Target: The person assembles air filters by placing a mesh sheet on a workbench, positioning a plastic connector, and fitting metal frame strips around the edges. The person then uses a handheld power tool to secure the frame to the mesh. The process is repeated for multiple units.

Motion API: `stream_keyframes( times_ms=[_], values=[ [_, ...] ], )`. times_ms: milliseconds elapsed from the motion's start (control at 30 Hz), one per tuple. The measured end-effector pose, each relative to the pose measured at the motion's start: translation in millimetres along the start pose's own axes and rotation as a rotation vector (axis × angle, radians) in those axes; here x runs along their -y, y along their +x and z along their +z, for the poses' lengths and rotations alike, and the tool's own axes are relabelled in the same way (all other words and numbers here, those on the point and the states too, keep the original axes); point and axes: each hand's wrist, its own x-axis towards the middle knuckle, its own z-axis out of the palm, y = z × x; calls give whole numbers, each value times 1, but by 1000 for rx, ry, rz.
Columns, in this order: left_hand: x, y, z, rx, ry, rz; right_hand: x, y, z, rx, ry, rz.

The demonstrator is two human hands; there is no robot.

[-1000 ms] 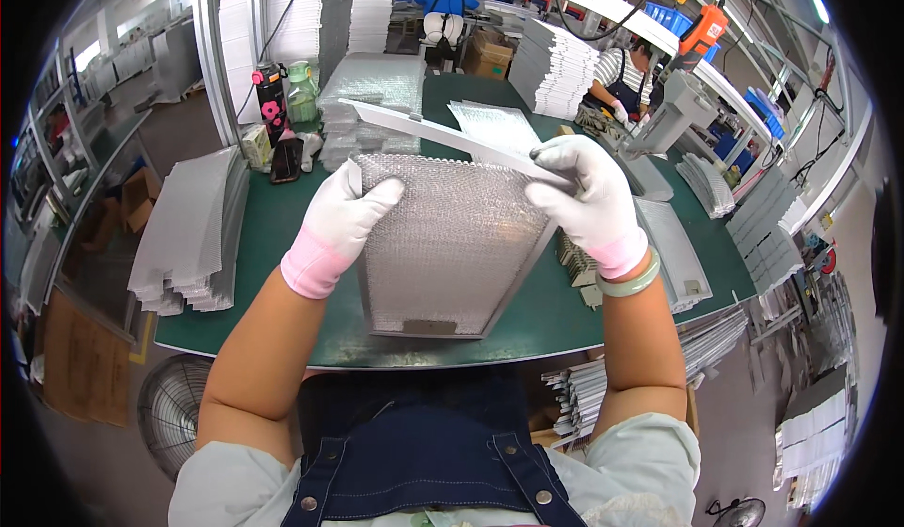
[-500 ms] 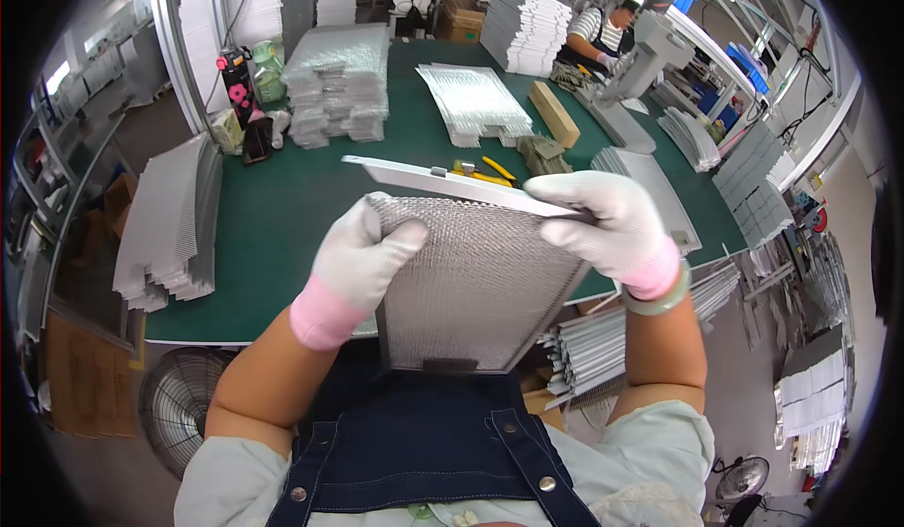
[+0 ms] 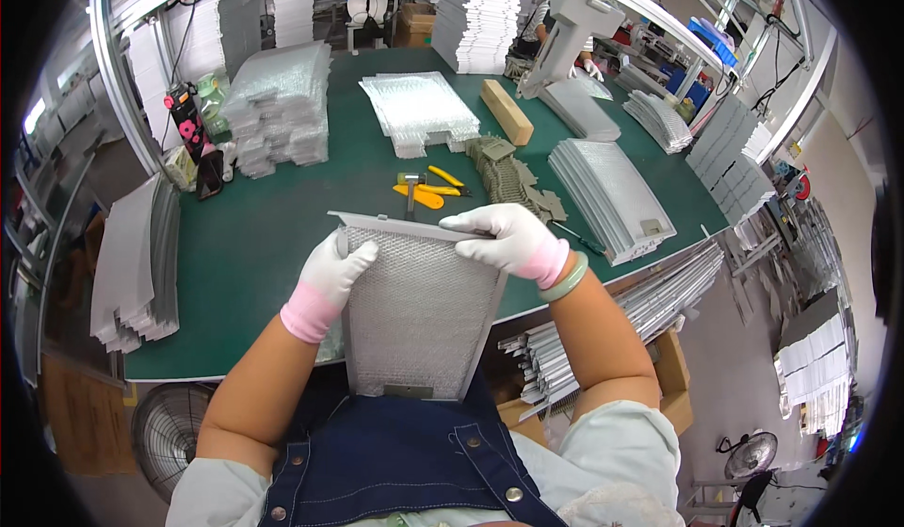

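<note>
A silvery mesh filter panel (image 3: 419, 315) stands tilted at the table's front edge, its lower end against my apron. Light metal strips run along its sides, and a small dark tab sits at its lower edge. My left hand (image 3: 330, 280), in a white glove with a pink cuff, grips the panel's upper left corner, thumb on the mesh. Across the top edge lies a metal frame strip (image 3: 400, 226), its left end jutting slightly past the corner. My right hand (image 3: 507, 239), gloved alike, pinches this strip near its right end.
Beyond the panel lie a hammer (image 3: 411, 197), yellow-handled cutters (image 3: 448, 181), a screwdriver (image 3: 580, 238) and a pile of grey-green pieces (image 3: 504, 174). A wooden block (image 3: 506, 113) and stacked panels (image 3: 612, 197) stand farther off. Metal strips (image 3: 621, 310) are heaped below the table's right edge.
The strip was angled above the panel's top, its left end raised; now it lies along that edge. Both hands and the panel appear lower and farther left, and the view has shifted.
</note>
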Motion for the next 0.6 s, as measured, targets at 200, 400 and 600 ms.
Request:
stream_keyframes(
  times_ms=[200, 400, 600],
  values=[
    [0, 12, 15, -410, 176, 248, -10, -2, -3, -46, -35, 2],
    [10, 16, 14, -519, 566, 535, -15, -3, -6, -51, -81, -34],
    [7, 20, 13, -608, 840, 830, -17, -9, -6, -95, -108, -61]
  ],
)
